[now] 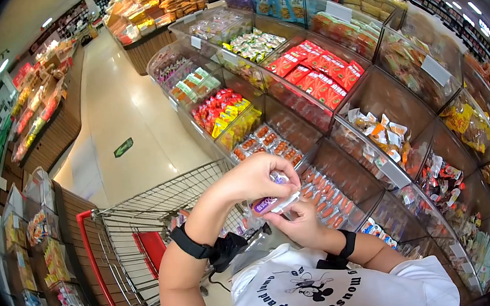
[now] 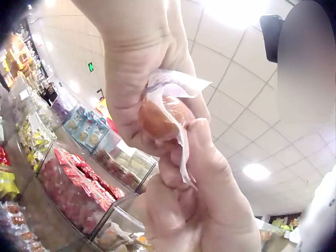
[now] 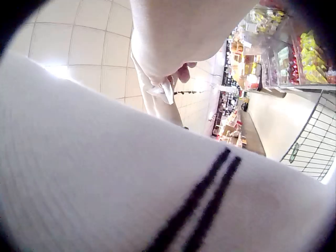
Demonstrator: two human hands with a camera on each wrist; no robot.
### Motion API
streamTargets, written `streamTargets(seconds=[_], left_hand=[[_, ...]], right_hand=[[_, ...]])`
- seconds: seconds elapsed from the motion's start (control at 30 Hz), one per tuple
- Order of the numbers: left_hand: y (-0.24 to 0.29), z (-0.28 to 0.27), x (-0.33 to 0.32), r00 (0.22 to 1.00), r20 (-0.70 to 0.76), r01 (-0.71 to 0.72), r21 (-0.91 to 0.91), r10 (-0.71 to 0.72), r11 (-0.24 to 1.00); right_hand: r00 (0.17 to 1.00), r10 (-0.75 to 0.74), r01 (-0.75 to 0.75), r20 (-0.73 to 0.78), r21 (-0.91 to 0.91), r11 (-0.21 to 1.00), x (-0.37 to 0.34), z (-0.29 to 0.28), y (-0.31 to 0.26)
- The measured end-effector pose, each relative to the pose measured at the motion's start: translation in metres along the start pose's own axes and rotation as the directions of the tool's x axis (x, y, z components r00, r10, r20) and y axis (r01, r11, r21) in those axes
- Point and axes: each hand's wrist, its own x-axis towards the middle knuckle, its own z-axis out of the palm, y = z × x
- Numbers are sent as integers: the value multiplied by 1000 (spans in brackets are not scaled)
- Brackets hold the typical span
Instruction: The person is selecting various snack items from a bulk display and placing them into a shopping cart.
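Both hands meet on a small packaged sausage (image 1: 263, 205) in a clear wrapper with purple print. My left hand (image 1: 263, 175) bends over it from above and grips it with curled fingers. From below, my right hand (image 1: 301, 224) pinches the white edge of the wrapper between thumb and fingers. The left wrist view shows the round orange-brown end of the sausage (image 2: 157, 121) beside the white wrapper flap (image 2: 178, 84), with the right thumb pressed close to it. Only part of the wrapper (image 3: 167, 92) appears in the right wrist view.
Clear snack bins (image 1: 408, 160) rise ahead and to the right, some with red packets (image 1: 317, 70) and wrapped sausages (image 1: 326, 195). A red-handled shopping cart (image 1: 91, 270) stands at left. Beyond lies the aisle floor (image 1: 130, 112). A pale surface (image 3: 105, 184) with black stripes fills much of the right wrist view.
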Motion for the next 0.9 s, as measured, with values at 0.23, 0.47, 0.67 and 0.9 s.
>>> streamTargets(seconds=[0.23, 0.47, 0.67, 0.9], left_hand=[[7, 5, 3, 999, 9, 40, 115, -42, 993], [21, 11, 2, 996, 17, 82, 233, -89, 969], [17, 13, 3, 997, 12, 72, 243, -77, 967], [14, 15, 3, 996, -7, 84, 240, -85, 967]], right_hand=[[989, 144, -130, -30, 280, 951, -13, 10, 5], [993, 121, -109, -11, 356, 928, -19, 11, -3], [993, 119, -99, -22, 416, 904, -22, 11, -2], [993, 114, -85, -38, 443, 893, -24, 12, 1]])
